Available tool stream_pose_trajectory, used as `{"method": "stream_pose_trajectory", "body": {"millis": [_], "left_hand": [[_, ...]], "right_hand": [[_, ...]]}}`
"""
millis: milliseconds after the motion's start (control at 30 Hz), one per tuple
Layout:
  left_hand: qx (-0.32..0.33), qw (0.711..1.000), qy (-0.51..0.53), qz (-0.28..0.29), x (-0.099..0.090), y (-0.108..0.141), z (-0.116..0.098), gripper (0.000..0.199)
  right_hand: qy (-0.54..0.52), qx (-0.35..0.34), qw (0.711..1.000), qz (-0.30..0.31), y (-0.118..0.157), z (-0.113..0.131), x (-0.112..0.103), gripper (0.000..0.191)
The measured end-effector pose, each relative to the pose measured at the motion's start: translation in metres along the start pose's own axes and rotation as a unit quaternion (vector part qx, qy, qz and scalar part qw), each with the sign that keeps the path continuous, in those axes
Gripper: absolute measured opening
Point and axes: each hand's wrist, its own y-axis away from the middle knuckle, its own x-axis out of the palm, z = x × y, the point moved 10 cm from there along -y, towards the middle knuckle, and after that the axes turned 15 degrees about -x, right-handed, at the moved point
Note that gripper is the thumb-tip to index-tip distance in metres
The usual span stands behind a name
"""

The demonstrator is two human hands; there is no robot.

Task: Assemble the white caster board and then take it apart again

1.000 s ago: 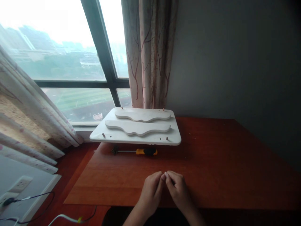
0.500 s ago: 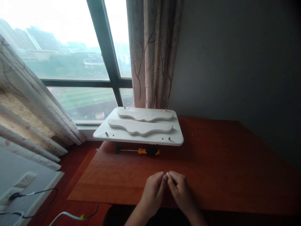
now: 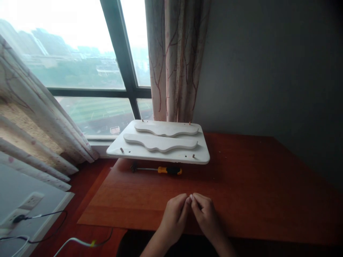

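My left hand and my right hand rest at the table's front edge. Both are closed, fingers curled in and thumb tips touching each other; nothing shows in them. Beyond them lies a screwdriver with a yellow and black handle, its shaft pointing left to a small dark cluster that I cannot make out clearly. Behind it is a white board with short wooden dowels upright near its corners. Two white wavy-edged panels lie on top of the board, side by side.
The reddish-brown wooden table extends to the right along a grey wall. A window and patterned curtains stand behind it. At lower left, a black plug sits in a wall socket, with cables trailing over the floor.
The view has shifted very slightly. Both hands keep the same closed pose, and the board, panels and screwdriver stay where they were.
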Motion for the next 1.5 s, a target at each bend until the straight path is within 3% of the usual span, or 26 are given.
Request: {"method": "stream_pose_trajectory", "body": {"millis": [1500], "left_hand": [[-0.012, 1.000, -0.008, 0.022, 0.0032, -0.0008, 0.0007, 0.038]], "right_hand": [[-0.004, 0.002, 1.000, 0.004, -0.0001, -0.0004, 0.0006, 0.043]]}}
